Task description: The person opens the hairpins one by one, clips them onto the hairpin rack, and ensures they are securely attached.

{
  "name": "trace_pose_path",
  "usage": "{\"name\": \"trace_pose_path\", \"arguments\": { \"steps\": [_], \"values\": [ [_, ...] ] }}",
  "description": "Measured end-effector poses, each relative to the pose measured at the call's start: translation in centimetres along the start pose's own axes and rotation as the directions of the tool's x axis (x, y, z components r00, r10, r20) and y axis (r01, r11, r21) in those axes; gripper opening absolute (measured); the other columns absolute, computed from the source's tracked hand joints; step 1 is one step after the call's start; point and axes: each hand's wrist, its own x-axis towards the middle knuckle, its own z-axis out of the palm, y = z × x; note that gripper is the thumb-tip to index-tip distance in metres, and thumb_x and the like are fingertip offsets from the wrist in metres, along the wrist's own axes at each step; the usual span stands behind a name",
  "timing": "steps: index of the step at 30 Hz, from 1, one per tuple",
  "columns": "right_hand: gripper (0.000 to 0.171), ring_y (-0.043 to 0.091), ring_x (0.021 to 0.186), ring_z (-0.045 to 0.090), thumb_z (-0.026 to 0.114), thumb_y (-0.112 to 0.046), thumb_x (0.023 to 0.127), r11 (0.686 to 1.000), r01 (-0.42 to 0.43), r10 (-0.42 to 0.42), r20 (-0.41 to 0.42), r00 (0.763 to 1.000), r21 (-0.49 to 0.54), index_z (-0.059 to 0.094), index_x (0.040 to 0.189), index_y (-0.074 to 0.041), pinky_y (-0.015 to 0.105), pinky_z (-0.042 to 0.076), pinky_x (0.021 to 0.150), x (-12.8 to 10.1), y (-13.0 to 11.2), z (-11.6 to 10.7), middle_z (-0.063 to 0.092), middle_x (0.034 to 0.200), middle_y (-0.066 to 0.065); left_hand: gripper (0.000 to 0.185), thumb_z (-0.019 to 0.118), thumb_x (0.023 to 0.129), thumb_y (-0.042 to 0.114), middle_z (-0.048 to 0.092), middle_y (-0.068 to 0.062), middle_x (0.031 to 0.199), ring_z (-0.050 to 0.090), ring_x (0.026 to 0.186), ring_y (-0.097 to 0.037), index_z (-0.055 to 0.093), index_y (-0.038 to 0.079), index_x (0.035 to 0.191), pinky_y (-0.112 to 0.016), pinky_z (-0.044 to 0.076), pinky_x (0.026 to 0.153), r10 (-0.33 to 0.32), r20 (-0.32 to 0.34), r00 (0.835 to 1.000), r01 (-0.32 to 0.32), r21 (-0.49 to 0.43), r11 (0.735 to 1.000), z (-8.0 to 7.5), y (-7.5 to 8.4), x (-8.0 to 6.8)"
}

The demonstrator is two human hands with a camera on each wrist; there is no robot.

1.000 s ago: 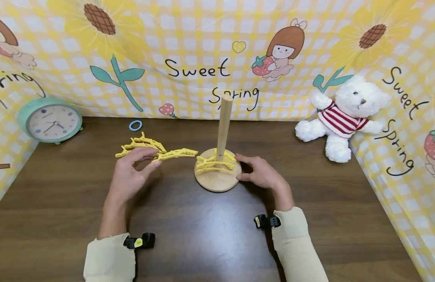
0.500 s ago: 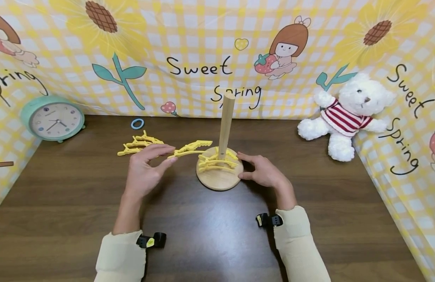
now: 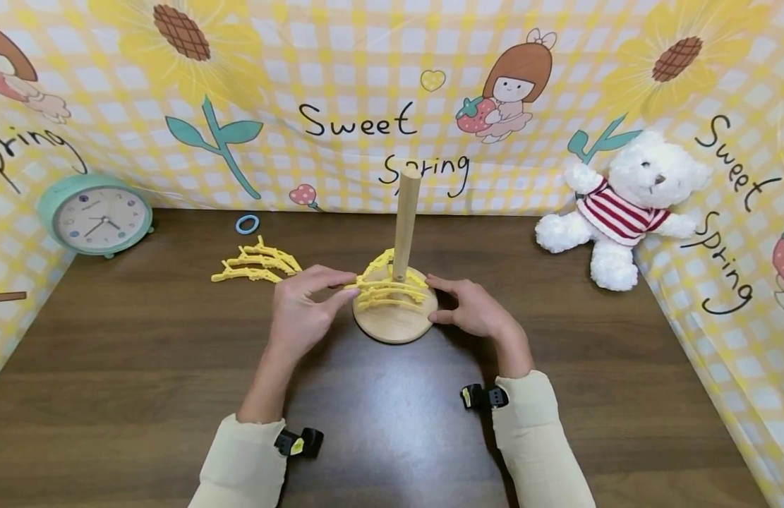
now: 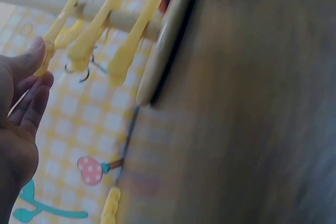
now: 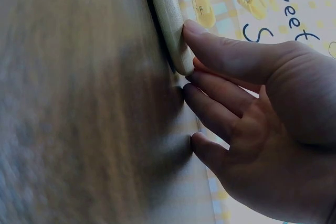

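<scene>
- Since the earlier frame, left hand (image 3: 305, 314) carried yellow clip (image 3: 374, 271) onto the wooden post (image 3: 406, 222), still pinching it.
- Right hand (image 3: 474, 310), fingers relaxed, touches wooden base (image 3: 392, 326).
- If pushed crooked, clip may jam against the clips beneath.

The backdrop cloth (image 3: 366, 70) reads "Sweet Spring" in black script, repeated on its right side.

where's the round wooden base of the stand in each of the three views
Head: the round wooden base lies at centre on the table, between the two hands.
Left wrist: seen edge-on as a pale curved rim at top centre.
Right wrist: again edge-on, at top centre, with the right hand's fingertips against it.
Shared landmark: the yellow clips clipped around the wooden post above the base.
</scene>
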Motion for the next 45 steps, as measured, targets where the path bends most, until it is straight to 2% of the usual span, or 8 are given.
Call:
{"name": "trace_pose_path", "arguments": {
  "steps": [2,9,14,18,24,28,37,45],
  "values": [
    [0.065,0.024,0.138,0.033,0.069,-0.023,0.085,1.000,0.000,0.000,0.001,1.000,-0.001,0.040,0.142,-0.015,0.044,0.031,0.111,0.0,0.0,0.0,0.039,0.148,0.002,0.014,0.080,0.073,0.015,0.073,0.001,0.082,0.067,0.075,-0.009,0.077,0.011,0.087,-0.028,0.054,0.067,0.003,-0.012,1.000,-0.003,0.011,1.000,0.6,0.1,-0.1],
    [0.065,0.024,0.138,0.033,0.069,-0.024,0.085,1.000,-0.008,0.008,0.001,1.000,0.001,0.040,0.142,-0.015,0.044,0.032,0.110,0.0,-0.1,0.1,0.039,0.148,0.002,0.016,0.080,0.072,0.013,0.073,-0.002,0.083,0.069,0.077,-0.016,0.077,0.008,0.087,-0.023,0.054,0.071,0.007,-0.041,0.999,-0.007,0.020,1.000,1.8,0.9,0.0],
    [0.067,0.024,0.137,0.035,0.069,-0.024,0.085,1.000,-0.007,0.007,0.000,1.000,0.003,0.039,0.143,-0.014,0.044,0.032,0.110,0.0,-0.2,0.0,0.041,0.147,0.002,0.016,0.080,0.073,0.013,0.073,-0.002,0.084,0.068,0.078,-0.012,0.076,0.008,0.088,-0.026,0.054,0.071,0.025,-0.037,0.999,-0.024,0.030,0.999,2.2,1.1,0.1],
    [0.066,0.024,0.136,0.036,0.070,-0.025,0.084,1.000,-0.012,0.012,-0.005,1.000,-0.001,0.039,0.143,-0.015,0.044,0.033,0.109,0.0,-0.3,-0.1,0.041,0.146,0.002,0.016,0.079,0.074,0.013,0.072,-0.003,0.085,0.066,0.077,-0.012,0.076,0.008,0.089,-0.028,0.054,0.069,0.030,-0.029,0.999,-0.029,0.032,0.999,2.3,1.2,0.3],
    [0.062,0.025,0.134,0.038,0.070,-0.026,0.084,1.000,-0.027,0.027,-0.017,0.999,-0.012,0.044,0.140,-0.019,0.044,0.034,0.109,-0.1,-0.4,-0.3,0.043,0.145,0.003,0.018,0.077,0.077,0.015,0.072,-0.008,0.089,0.065,0.076,-0.020,0.075,0.007,0.093,-0.021,0.050,0.069,0.012,-0.007,1.000,-0.012,0.020,1.000,2.5,1.2,0.5],
    [0.064,0.026,0.133,0.040,0.070,-0.026,0.084,1.000,-0.017,0.016,-0.021,1.000,-0.023,0.043,0.141,-0.017,0.045,0.035,0.108,-0.2,-0.4,-0.3,0.045,0.144,0.005,0.022,0.077,0.077,0.016,0.072,-0.007,0.093,0.065,0.079,-0.020,0.074,0.006,0.096,-0.025,0.051,0.070,0.005,0.015,1.000,-0.005,0.014,1.000,2.4,1.1,0.4],
    [0.064,0.027,0.134,0.039,0.070,-0.026,0.084,0.999,-0.038,0.038,-0.015,0.999,-0.020,0.043,0.141,-0.016,0.045,0.034,0.109,-0.3,-0.4,-0.2,0.044,0.143,0.009,0.026,0.074,0.080,0.014,0.070,-0.007,0.103,0.065,0.093,-0.019,0.071,0.008,0.105,-0.027,0.051,0.083,-0.033,0.046,0.998,0.033,-0.001,0.999,2.0,0.9,0.3],
    [0.064,0.026,0.134,0.039,0.070,-0.026,0.084,0.999,-0.042,0.042,-0.016,0.999,-0.022,0.043,0.141,-0.015,0.045,0.033,0.109,-0.2,-0.3,-0.2,0.045,0.143,0.009,0.025,0.073,0.081,0.014,0.069,-0.006,0.105,0.064,0.097,-0.018,0.071,0.009,0.106,-0.026,0.050,0.086,-0.036,0.053,0.998,0.037,-0.013,0.999,2.0,0.8,0.3]
  ]
}}
